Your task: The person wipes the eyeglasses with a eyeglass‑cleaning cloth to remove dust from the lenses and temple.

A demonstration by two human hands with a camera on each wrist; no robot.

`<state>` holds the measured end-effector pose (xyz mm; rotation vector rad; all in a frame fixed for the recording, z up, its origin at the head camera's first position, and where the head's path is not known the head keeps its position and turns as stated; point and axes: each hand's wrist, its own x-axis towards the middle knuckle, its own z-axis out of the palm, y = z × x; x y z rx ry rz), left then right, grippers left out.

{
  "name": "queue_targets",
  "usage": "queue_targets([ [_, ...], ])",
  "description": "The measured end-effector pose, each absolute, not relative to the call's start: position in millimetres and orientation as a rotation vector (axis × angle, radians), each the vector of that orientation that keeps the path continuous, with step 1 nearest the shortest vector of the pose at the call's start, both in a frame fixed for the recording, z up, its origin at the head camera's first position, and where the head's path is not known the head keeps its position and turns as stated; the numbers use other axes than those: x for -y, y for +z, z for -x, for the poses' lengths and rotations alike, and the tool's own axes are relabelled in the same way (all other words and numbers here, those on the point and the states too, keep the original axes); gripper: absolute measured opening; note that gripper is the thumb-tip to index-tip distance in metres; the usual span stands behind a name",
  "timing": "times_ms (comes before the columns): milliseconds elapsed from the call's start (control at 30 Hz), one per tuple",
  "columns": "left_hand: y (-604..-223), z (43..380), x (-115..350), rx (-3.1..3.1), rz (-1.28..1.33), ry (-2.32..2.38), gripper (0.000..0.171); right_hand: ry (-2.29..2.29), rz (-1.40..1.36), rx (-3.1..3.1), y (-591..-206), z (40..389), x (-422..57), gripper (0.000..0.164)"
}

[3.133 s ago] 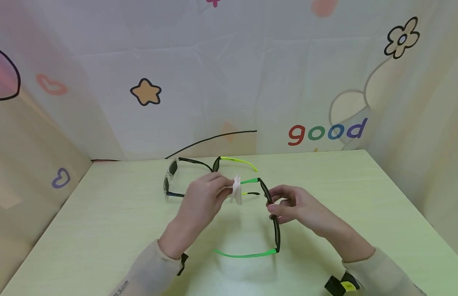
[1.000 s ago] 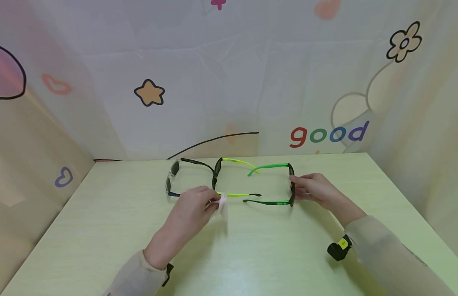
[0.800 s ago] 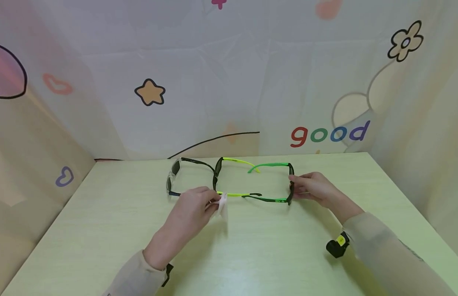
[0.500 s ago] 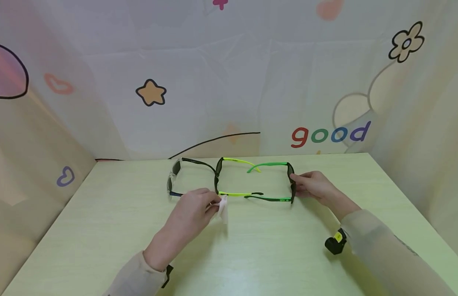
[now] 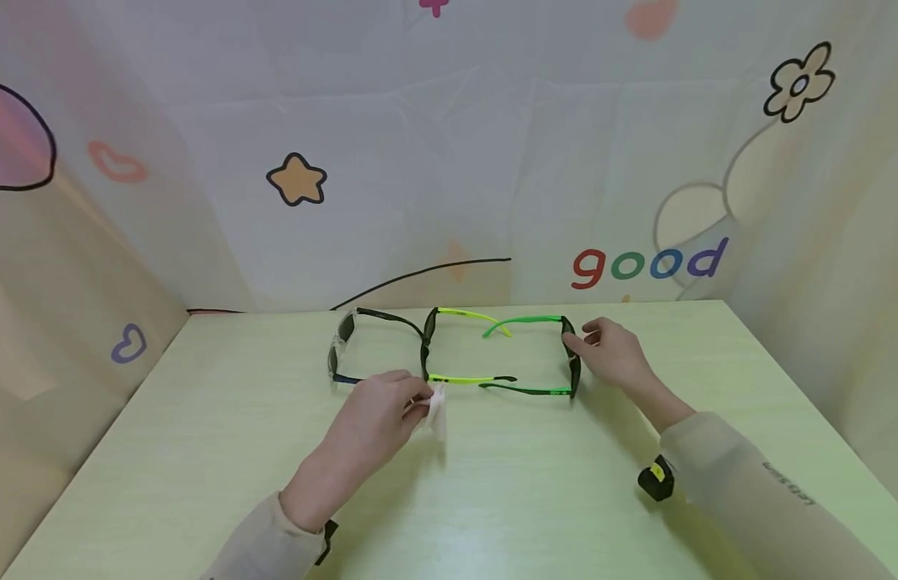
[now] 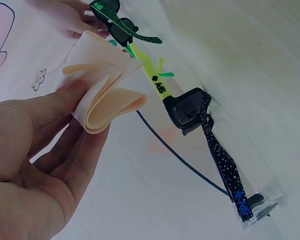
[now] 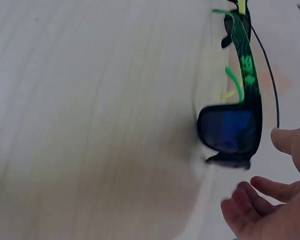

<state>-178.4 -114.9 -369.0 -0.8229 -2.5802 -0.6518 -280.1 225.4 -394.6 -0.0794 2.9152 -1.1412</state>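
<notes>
In the head view my left hand pinches a folded pale cloth over the table, in front of the glasses. The left wrist view shows the cloth in loose folds between thumb and fingers. At the right, sunglasses with green temples stand on the table, temples pointing left. My right hand is beside their lenses; in the right wrist view its thumb and fingers are spread apart, off the black frame. Sunglasses with yellow temples stand in the middle, and clear-framed sunglasses at the left.
The three pairs line up along the back of the pale table, with green and yellow temple tips overlapping. A printed curtain hangs directly behind the table and along both sides.
The green-templed sunglasses went from being held at the cloth to standing at the row's right end. My right hand has now let go of them; my left moved down-left with the cloth.
</notes>
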Motion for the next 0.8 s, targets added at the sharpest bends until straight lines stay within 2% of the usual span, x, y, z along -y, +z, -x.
queue_targets([
  [167, -370, 178, 116, 2.611, 0.817, -0.647, 0.014, -0.918, 0.406, -3.142, -389, 273, -200, 0.043],
  [433, -373, 177, 117, 2.654, 0.804, -0.672, 0.015, -0.738, 0.797, -3.17, -389, 260, -156, 0.026],
  [567, -374, 177, 118, 2.662, 0.815, -0.672, 0.015, -0.664, 0.929, -3.132, -390, 257, -141, 0.025],
  [800, -376, 176, 117, 2.645, 0.86, -0.648, 0.016, -0.466, 0.977, -3.11, -394, 255, -120, 0.026],
])
